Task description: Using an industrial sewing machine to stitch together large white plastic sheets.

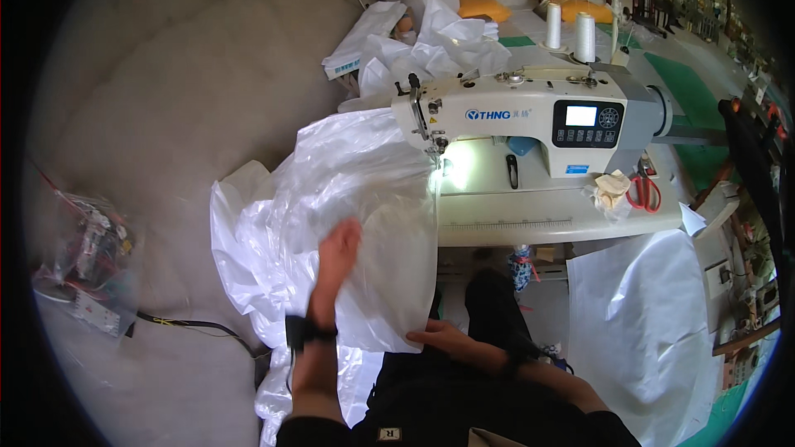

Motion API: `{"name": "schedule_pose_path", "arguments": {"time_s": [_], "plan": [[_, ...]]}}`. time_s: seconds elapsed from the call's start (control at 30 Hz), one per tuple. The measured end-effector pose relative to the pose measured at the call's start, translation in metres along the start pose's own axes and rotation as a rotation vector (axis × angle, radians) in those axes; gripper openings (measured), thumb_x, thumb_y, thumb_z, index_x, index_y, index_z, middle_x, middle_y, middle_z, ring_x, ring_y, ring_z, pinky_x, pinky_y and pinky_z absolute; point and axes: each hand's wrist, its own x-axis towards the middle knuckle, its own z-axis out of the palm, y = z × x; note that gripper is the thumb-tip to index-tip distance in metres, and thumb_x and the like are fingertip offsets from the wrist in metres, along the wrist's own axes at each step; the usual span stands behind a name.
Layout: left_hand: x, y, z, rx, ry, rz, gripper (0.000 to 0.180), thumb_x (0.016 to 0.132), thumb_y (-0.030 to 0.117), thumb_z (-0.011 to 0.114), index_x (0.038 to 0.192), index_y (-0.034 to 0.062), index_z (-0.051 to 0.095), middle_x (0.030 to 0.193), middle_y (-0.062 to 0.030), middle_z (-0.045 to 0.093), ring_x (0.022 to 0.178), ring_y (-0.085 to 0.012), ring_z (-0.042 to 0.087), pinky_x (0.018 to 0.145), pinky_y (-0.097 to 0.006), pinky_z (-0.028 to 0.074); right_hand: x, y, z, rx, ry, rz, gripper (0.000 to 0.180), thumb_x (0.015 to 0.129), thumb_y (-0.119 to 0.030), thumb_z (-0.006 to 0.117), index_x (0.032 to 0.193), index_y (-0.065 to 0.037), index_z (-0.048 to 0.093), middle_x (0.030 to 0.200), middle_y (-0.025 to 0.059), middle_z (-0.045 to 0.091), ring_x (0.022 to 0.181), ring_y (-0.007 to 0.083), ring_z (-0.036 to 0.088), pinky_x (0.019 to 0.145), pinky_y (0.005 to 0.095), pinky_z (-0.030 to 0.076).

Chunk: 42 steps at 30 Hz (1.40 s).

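A large sheet of shiny white plastic film (pixel 389 257) hangs from the sewing machine's needle area down over my lap, bunched in folds on its left side. My left hand (pixel 339 246) is over the middle of the film; motion blurs its fingers. At the lower right corner of the film, my right hand (pixel 440 338) has its edge pinched between thumb and fingers. The white sewing machine (pixel 530 120) stands ahead to the right with its lamp lit. The film's right edge runs up to the presser foot (pixel 439 149).
Red-handled scissors (pixel 644 194), a crumpled cloth (pixel 611 190) and a small black tool (pixel 512 171) lie on the machine table (pixel 497 219). Thread cones (pixel 585 37) stand behind. Another white sheet (pixel 642 323) hangs at the right. A bag of odds and ends (pixel 91 248) lies far left.
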Motion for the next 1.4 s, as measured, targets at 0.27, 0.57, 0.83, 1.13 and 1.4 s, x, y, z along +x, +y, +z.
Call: {"name": "schedule_pose_path", "arguments": {"time_s": [0.27,0.57,0.83,1.13,1.4], "plan": [[-0.221,0.066,0.027,0.418,-0.018,-0.407,0.046,0.071,0.032,0.078,0.098,0.0039,0.054,0.081,-0.0131,0.063,0.071,-0.0306,0.064,0.061,-0.04,0.05,0.034,-0.029,0.01,0.318,-0.254,0.04,0.035,0.09,-0.026,0.061,0.11,0.003,0.061,0.102,0.0063,0.064,0.092,0.0151,0.061,0.081,0.0292,0.049],[-0.203,-0.043,0.053,0.441,0.312,-0.331,0.028,0.074,0.014,0.065,0.099,0.0043,0.058,0.092,-0.0164,0.057,0.085,-0.0392,0.055,0.071,-0.049,0.046,0.038,-0.092,0.039,0.373,-0.432,0.017,0.039,0.093,-0.026,0.055,0.116,0.006,0.055,0.109,0.012,0.06,0.098,0.0193,0.061,0.088,0.0328,0.05],[-0.247,-0.128,-0.012,0.64,0.357,-0.313,0.023,0.074,0.005,0.054,0.096,0.0047,0.061,0.081,-0.0181,0.063,0.075,-0.0404,0.061,0.068,-0.05,0.048,0.024,-0.094,0.034,0.517,-0.387,-0.05,0.034,0.097,-0.019,0.047,0.119,0.007,0.05,0.118,0.014,0.057,0.109,0.0244,0.057,0.097,0.0407,0.045],[-0.268,-0.044,-0.173,1.092,0.478,-0.093,0.014,0.063,0.001,0.058,0.073,0.0066,0.05,0.072,-0.0115,0.047,0.074,-0.0311,0.046,0.078,-0.043,0.04,0.057,-0.037,0.081,0.724,-0.234,0.043,0.035,0.092,-0.019,0.055,0.118,0.004,0.051,0.112,0.013,0.059,0.104,0.0249,0.059,0.094,0.039,0.049],[-0.287,-0.049,-0.15,0.671,-0.237,-0.704,0.039,0.073,0.021,0.067,0.107,0.0017,0.062,0.099,-0.0219,0.063,0.097,-0.0378,0.06,0.085,-0.045,0.047,0.035,0.017,0.078,0.417,-0.09,0.247,0.034,0.092,-0.018,0.053,0.118,0.004,0.053,0.11,0.0147,0.06,0.098,0.0269,0.062,0.087,0.0408,0.051]]}}
